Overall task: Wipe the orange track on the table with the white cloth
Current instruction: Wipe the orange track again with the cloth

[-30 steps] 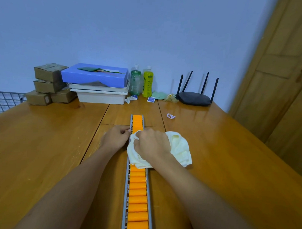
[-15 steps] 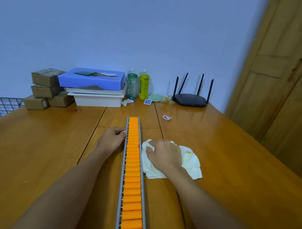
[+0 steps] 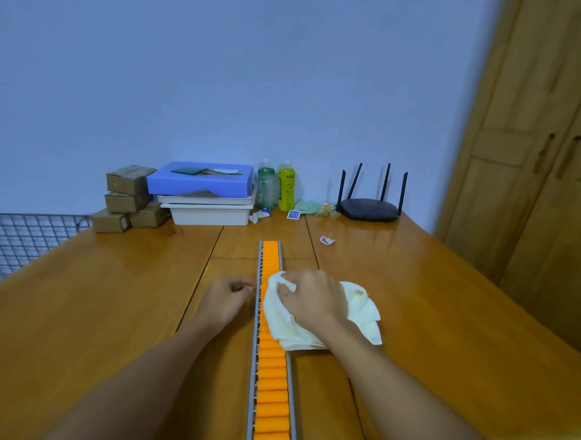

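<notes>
We note right hand (image 3: 313,299) clutching cloth (image 3: 358,313) on track (image 3: 271,378); left hand (image 3: 227,299), fingers curled, rests on bench (image 3: 88,309) beside track.

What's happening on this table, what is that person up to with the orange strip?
A person is wiping a long orange track that runs down the middle of a wooden table. The right hand presses a bunched white cloth onto the track's far half, with part of the cloth spilling onto the table on the right. The left hand rests against the track's left rail, seemingly steadying it. The near stretch of track lies uncovered.
</notes>
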The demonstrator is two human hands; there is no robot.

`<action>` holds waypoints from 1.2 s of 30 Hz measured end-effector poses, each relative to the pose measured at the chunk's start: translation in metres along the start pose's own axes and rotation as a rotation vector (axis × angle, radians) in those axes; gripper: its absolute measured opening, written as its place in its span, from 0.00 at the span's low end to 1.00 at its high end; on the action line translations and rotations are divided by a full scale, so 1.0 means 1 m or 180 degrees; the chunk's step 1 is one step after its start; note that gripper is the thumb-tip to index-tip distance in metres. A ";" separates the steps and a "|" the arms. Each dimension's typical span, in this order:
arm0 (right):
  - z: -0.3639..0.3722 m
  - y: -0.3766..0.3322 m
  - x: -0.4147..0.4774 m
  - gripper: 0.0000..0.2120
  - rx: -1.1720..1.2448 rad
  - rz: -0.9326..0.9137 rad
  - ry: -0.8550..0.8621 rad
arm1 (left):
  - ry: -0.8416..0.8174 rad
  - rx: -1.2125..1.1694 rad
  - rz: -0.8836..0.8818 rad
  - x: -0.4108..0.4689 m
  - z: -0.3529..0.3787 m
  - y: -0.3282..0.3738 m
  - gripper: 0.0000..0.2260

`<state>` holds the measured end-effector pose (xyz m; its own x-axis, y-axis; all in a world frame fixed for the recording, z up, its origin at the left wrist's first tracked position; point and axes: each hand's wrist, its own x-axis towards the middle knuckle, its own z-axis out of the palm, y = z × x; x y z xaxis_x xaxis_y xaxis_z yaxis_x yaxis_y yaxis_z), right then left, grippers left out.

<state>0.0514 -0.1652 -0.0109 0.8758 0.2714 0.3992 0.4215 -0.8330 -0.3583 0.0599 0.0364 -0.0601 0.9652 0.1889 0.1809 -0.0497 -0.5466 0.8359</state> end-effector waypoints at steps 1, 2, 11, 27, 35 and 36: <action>0.001 -0.010 -0.004 0.16 -0.0085 -0.0119 -0.0024 | -0.0042 0.0009 0.0051 -0.009 -0.001 0.004 0.09; 0.004 -0.019 -0.010 0.17 -0.0160 -0.0207 -0.0065 | -0.0090 0.0028 0.0107 -0.017 -0.001 0.009 0.10; 0.019 -0.040 -0.041 0.15 -0.0526 -0.0233 -0.0178 | -0.0106 0.0127 0.0229 -0.062 0.001 0.029 0.17; -0.009 0.009 -0.078 0.14 -0.0817 0.0119 -0.0268 | 0.0021 0.0603 0.0267 -0.085 0.012 0.021 0.12; -0.035 -0.001 -0.095 0.13 -0.0604 0.0162 -0.0008 | 0.0031 0.0379 0.0182 -0.116 0.006 0.022 0.12; -0.038 -0.008 -0.096 0.13 -0.0516 0.0138 0.0027 | 0.0034 0.0362 0.0150 -0.120 0.005 0.022 0.12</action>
<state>-0.0445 -0.2033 -0.0140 0.8900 0.2300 0.3938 0.3393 -0.9110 -0.2347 -0.0557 -0.0023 -0.0656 0.9596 0.1691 0.2247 -0.0650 -0.6440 0.7622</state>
